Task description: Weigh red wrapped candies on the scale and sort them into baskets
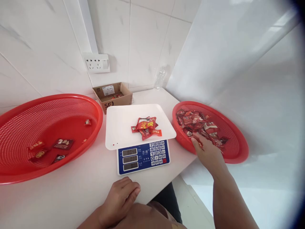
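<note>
A blue-faced electronic scale [143, 156] with a white weighing tray [119, 127] stands on the white counter, and a small heap of red candy packets [146, 127] lies on the tray. My right hand [206, 152] reaches over the rim of the red basket [234, 152] on the right, which holds several red candy packets [197, 122]; its fingers pinch a red packet [199, 141]. My left hand [120, 198] rests on the counter edge in front of the scale, fingers curled under, holding nothing I can see.
A large red basket [14, 127] on the left holds a few scattered packets [63, 143]. An open cardboard box [113, 95] sits behind the scale by the tiled wall, under a wall socket [97, 62]. A clear plastic bottle [160, 78] stands in the corner.
</note>
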Motion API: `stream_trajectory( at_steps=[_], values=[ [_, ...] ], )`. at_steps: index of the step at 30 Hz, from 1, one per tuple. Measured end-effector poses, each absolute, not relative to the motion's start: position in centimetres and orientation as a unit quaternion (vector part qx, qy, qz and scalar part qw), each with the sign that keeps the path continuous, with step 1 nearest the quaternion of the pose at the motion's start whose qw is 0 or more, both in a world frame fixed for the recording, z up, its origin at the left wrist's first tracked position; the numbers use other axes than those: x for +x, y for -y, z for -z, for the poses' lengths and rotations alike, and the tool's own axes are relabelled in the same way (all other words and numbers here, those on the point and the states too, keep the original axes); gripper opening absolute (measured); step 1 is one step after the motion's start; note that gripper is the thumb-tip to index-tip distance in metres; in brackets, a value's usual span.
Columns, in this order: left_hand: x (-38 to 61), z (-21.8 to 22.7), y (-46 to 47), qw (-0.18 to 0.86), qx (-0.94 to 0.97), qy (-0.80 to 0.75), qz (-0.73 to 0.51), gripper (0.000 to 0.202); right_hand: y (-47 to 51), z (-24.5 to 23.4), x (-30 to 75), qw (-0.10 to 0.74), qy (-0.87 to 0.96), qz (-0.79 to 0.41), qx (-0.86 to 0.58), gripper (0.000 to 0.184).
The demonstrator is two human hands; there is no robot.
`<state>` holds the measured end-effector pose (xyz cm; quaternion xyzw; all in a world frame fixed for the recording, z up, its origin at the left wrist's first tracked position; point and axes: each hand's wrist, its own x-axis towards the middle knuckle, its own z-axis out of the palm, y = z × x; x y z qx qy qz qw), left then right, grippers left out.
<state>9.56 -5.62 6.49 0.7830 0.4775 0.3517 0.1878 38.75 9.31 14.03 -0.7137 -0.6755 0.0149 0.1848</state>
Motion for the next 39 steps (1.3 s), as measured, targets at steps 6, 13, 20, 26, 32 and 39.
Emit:
stream_trajectory(
  at_steps=[6,13,20,26,32,39],
  values=[
    [9.6,-6.7,5.8,0.187,0.78,-0.485,-0.347,0.022,-9.1,-13.1,37.8,0.096,0.64,0.037,-0.761,0.043],
    [9.9,-6.9,5.8,0.177,0.784,-0.486,-0.343,0.026,-8.9,-12.9,37.4,0.107,0.637,0.073,-0.76,0.043],
    [9.9,-6.8,5.9,0.167,0.791,-0.476,-0.347,0.027,-8.7,-13.1,37.0,0.107,0.642,0.092,-0.753,0.043],
    [10.1,-7.0,6.0,0.13,0.791,-0.474,-0.365,0.025,-8.6,-13.1,37.1,0.093,0.643,0.092,-0.755,0.043],
    [8.3,-9.5,6.2,0.061,0.764,-0.489,-0.417,0.015,-8.7,-13.0,37.4,0.096,0.655,0.077,-0.745,0.044],
    [-1.1,-15.5,5.0,-0.169,0.579,-0.709,-0.365,0.027,-9.1,-12.6,38.1,0.102,0.655,0.05,-0.747,0.047]
  ],
)
